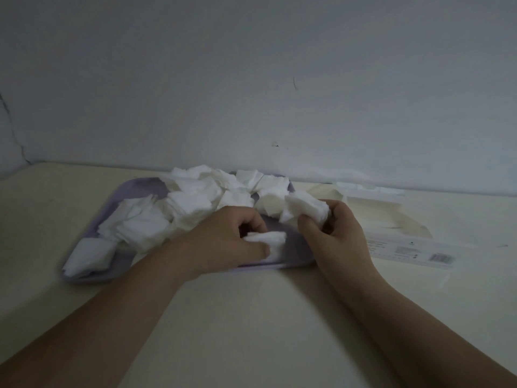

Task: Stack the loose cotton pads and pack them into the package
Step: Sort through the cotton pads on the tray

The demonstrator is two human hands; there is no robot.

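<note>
Left hand (233, 238) and right hand (340, 228) around cotton pads (305, 208) (package (411, 247) rightward)

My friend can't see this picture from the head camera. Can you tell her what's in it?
A person's right hand grips a bunch of white cotton pads while the left hand pinches a few more pads at the front of a purple tray. Loose pads lie heaped on the tray, and the clear package lies on the table to its right.
</note>
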